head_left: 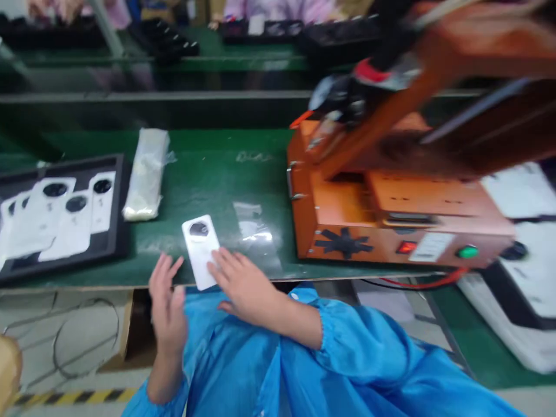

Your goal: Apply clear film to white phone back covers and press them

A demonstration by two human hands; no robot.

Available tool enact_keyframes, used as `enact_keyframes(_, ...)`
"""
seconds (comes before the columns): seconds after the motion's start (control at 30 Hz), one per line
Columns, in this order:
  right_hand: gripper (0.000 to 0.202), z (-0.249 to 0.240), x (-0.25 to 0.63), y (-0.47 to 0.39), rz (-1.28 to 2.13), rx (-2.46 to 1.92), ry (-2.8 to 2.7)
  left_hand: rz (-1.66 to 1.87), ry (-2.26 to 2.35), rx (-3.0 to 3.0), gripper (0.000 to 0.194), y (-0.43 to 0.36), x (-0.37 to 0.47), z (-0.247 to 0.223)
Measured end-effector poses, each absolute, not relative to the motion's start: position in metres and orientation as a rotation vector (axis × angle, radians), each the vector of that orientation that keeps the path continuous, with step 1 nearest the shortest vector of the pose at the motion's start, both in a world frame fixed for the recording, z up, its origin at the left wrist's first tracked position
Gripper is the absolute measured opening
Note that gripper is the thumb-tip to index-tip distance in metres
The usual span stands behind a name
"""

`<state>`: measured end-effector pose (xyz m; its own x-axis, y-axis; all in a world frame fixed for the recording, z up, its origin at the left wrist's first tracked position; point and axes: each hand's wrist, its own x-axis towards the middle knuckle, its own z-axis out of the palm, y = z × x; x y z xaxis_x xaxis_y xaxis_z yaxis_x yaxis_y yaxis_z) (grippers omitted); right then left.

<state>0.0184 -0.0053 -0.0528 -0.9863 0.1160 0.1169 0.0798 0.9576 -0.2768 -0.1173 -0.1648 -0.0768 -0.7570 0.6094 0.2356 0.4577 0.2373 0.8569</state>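
No text, brand or number can be read. A white label (432, 248) is carried on the near face of the orange machine (310, 220) at the right, between a red switch (406, 248) and a green button (467, 252), but its print is blurred. Small marks on the white covers (79, 229) at the left cannot be made out either.

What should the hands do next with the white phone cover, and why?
I'd probably bring the left hand in to steady the white phone cover. The right hand touches one side, the left is open beside it, and the cover's near end lies at the edge of the green table, where it might slip.
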Motion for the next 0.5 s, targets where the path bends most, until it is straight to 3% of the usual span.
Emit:
enact_keyframes(0.13, 0.031, -0.058, 0.026, -0.001, 0.189, -0.049, -2.836, 1.691, 2.324, 0.699, 0.034, -0.149, -0.131, -0.046)
enact_keyframes(0.23, 0.028, -0.031, 0.055, 0.011, 0.132, -0.027, -2.586, 1.667, 2.286, 0.845, 0.026, -0.121, -0.13, -0.018)
enact_keyframes(0.5, 0.025, 0.02, 0.205, 0.029, 0.373, -0.392, -2.091, 1.157, 1.861, 1.382, 0.037, 0.006, -0.083, 0.043)
